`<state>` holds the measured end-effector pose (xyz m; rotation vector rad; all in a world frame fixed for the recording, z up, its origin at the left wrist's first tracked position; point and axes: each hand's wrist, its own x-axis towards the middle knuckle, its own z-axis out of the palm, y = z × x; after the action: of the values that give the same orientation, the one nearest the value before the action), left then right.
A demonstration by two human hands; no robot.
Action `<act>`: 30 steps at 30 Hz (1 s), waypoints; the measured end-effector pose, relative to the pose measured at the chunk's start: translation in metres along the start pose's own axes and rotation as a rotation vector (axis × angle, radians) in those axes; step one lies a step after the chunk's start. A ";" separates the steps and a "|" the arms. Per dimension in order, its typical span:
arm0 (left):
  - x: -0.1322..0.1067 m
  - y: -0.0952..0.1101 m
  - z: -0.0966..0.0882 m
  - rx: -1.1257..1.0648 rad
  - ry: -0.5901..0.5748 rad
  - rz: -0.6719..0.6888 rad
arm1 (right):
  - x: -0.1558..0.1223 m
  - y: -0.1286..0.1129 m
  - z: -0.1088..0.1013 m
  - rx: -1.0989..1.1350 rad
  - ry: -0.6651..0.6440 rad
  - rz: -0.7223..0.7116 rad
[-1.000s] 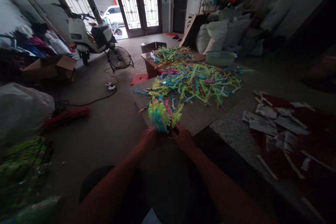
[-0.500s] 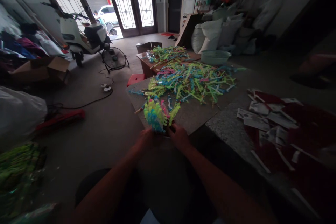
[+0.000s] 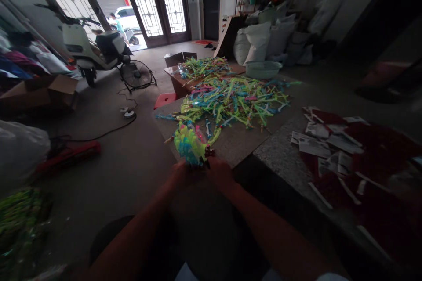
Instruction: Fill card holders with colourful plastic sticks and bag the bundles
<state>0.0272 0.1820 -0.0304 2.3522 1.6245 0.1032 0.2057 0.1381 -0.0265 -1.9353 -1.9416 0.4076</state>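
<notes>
My left hand (image 3: 180,170) is closed at the lower end of a bundle of yellow-green, blue and pink translucent plastic pieces (image 3: 189,142), which fans upward at the near edge of the board. Against the bundle's right side is my right hand (image 3: 220,172), its fingers closed beside some small dark reddish bits (image 3: 209,152). What lies inside those fingers is too dark to make out. Beyond both hands, a loose heap of similar long plastic pieces (image 3: 234,101) covers much of the grey board (image 3: 231,145).
A farther pile (image 3: 204,66) lies on a brown table, with a pale basin (image 3: 263,69) beside it. Red and white packets (image 3: 332,153) cover the right-hand surface. Leftward are a red stool (image 3: 165,99), a floor fan (image 3: 136,74), a scooter (image 3: 92,48) and a cardboard box (image 3: 42,92).
The view has shifted slightly, so everything sits a little further left. My right hand has turned at the bundle's side, and dark reddish bits now show above its fingers.
</notes>
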 end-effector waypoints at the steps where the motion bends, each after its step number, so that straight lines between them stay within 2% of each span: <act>1: 0.000 0.000 0.000 -0.005 0.004 0.004 | 0.001 0.000 0.000 -0.019 -0.007 -0.010; 7: 0.000 -0.004 0.001 -0.030 0.003 0.034 | 0.007 0.006 -0.001 -0.094 -0.088 -0.070; 17: -0.001 -0.001 0.000 -0.065 0.013 0.048 | -0.010 0.012 0.005 0.160 0.229 -0.178; 21: -0.002 -0.002 -0.001 -0.084 0.028 0.085 | -0.007 0.015 0.011 0.167 0.254 -0.241; 30: 0.002 -0.011 0.013 -0.065 0.058 0.101 | -0.001 0.011 0.011 0.123 0.263 -0.227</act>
<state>0.0208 0.1848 -0.0463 2.4027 1.5035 0.2431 0.2102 0.1373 -0.0409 -1.5821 -1.8885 0.1929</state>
